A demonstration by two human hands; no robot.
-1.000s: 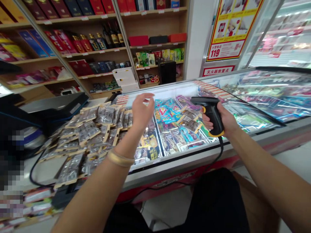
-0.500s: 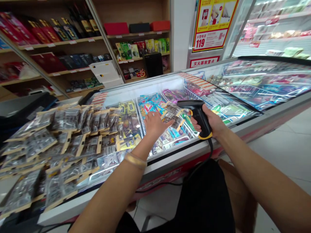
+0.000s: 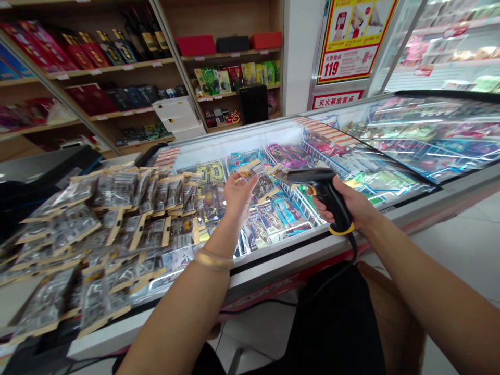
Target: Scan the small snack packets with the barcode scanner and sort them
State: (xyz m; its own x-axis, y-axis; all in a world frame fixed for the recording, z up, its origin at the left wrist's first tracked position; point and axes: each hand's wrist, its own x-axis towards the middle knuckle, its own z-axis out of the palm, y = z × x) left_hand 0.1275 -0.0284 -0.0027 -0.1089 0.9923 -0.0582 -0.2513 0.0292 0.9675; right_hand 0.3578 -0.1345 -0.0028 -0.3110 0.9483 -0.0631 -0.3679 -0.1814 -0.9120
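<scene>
Left hand (image 3: 237, 199) pinching packet (image 3: 257, 169), centre: likely light, slippery; best held by stiffer card edge. Right hand (image 3: 358, 204) wrapped round scanner (image 3: 332, 198).

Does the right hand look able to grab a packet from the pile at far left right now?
Probably not: the right hand is wrapped around the barcode scanner, and the left forearm lies between it and the packets.
</scene>
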